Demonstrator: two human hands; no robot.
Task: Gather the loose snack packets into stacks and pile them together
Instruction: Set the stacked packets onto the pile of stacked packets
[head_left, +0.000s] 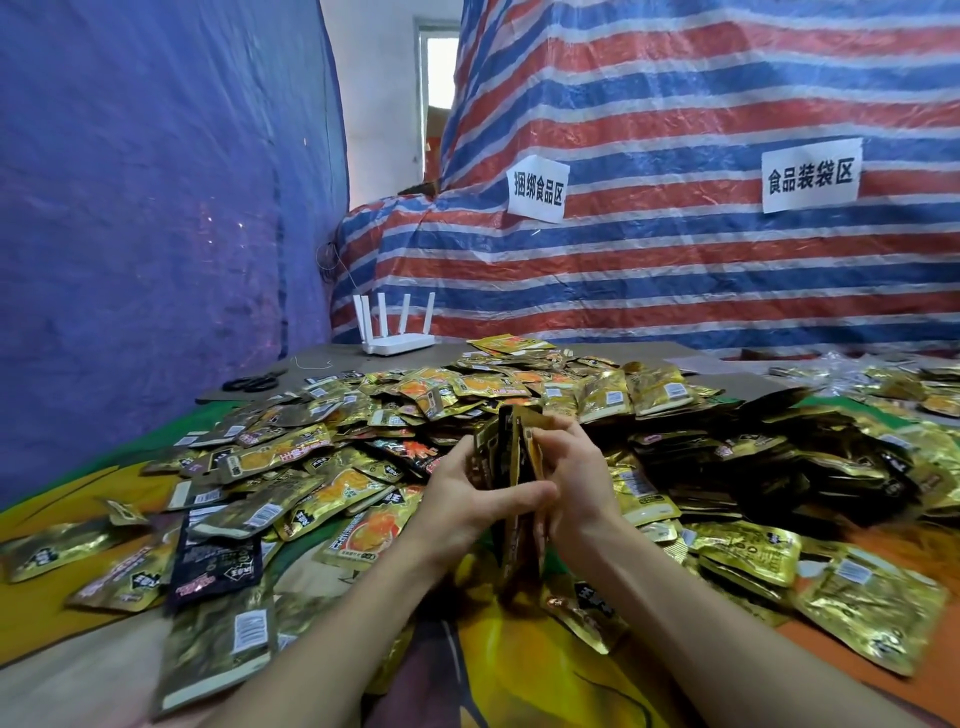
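Both your hands, left hand (460, 506) and right hand (574, 478), meet at frame centre, each grip curled round an upright stack of packets (511, 457).

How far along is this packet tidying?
Somewhere short of halfway, it seems. Done: several stacks lie piled together on the right. In hand: the left hand and right hand grip one bundle on edge, apparently squaring it. Left: a big loose heap in the middle, plus scattered packets on the left.
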